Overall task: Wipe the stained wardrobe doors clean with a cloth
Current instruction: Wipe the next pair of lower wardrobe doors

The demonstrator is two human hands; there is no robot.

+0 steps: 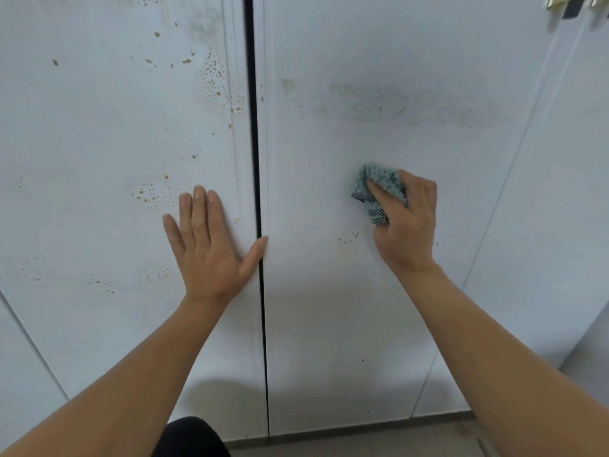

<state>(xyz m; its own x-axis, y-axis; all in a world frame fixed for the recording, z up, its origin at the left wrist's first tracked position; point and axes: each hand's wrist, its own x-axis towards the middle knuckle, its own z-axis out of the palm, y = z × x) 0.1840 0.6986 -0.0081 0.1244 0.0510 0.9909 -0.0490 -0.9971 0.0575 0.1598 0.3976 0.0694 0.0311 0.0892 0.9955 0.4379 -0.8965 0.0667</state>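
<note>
Inside what appears to be a home: tall, plain pale wardrobe doors (362, 324) fill the view, split by a dark vertical gap (254, 127) and running down to a narrow plinth (362, 425) above the floor (379, 444), with yellowish stains (214, 80) spotting the left-hand panel
</note>
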